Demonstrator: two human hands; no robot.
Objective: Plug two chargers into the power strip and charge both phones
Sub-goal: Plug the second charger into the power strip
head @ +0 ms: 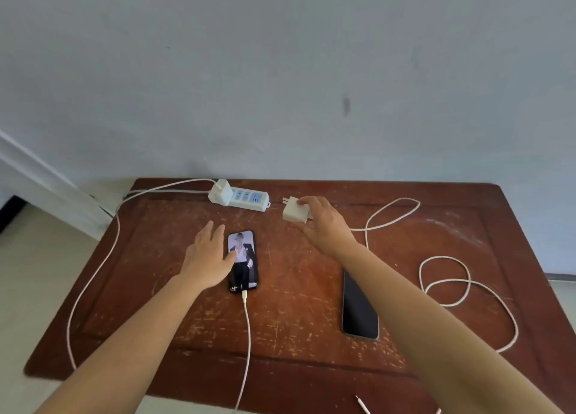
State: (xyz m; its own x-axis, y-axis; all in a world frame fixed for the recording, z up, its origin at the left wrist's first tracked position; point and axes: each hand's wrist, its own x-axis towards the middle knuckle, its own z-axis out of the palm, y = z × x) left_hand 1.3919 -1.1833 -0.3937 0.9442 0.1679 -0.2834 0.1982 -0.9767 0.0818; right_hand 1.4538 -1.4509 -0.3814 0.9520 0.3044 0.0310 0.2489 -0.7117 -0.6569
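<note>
A white power strip [249,200] lies at the table's back, with one white charger [222,191] plugged into its left end. That charger's cable [247,326] runs into the lit phone [244,262]. My left hand [207,254] lies flat and open beside this phone, thumb touching its screen. My right hand [324,223] grips a second white charger [293,210], prongs pointing left, just right of the strip. Its cable [464,286] loops over the right side. A dark phone [358,310] lies under my right forearm, partly hidden.
The worn red-brown table [311,292] stands against a grey wall. A loose cable end [362,403] pokes over the front edge. The strip's own lead [162,191] runs off the back left corner. Pale floor shows at left.
</note>
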